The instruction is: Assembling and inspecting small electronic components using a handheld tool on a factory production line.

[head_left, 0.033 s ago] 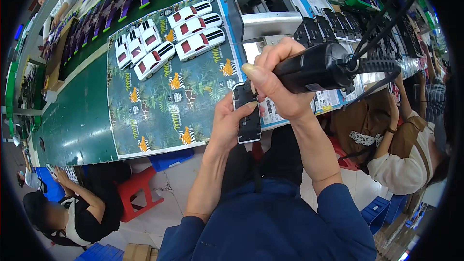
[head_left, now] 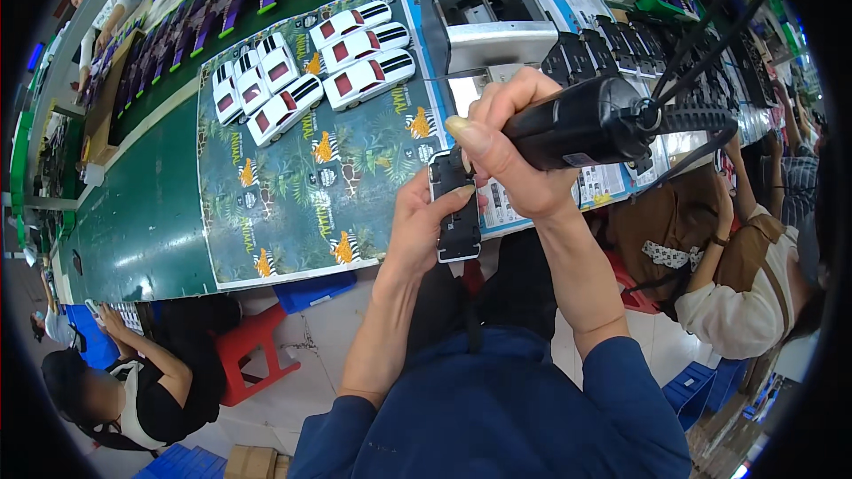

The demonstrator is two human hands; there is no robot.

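My right hand (head_left: 506, 146) grips a black powered screwdriver (head_left: 590, 120) with a cable running off to the upper right. Its tip points down onto a black toy car underside (head_left: 457, 213), which my left hand (head_left: 417, 226) holds from the left at the table's near edge. Both forearms wear blue sleeves. The screwdriver's bit is hidden behind my right fingers.
Several white toy cars (head_left: 306, 71) lie on a printed jungle mat (head_left: 293, 186) over the green table (head_left: 133, 222). A grey machine (head_left: 484, 13) and black car parts (head_left: 595, 49) sit beyond. One person sits at lower left (head_left: 115, 390), another at right (head_left: 737, 275). A red stool (head_left: 257, 346) stands below.
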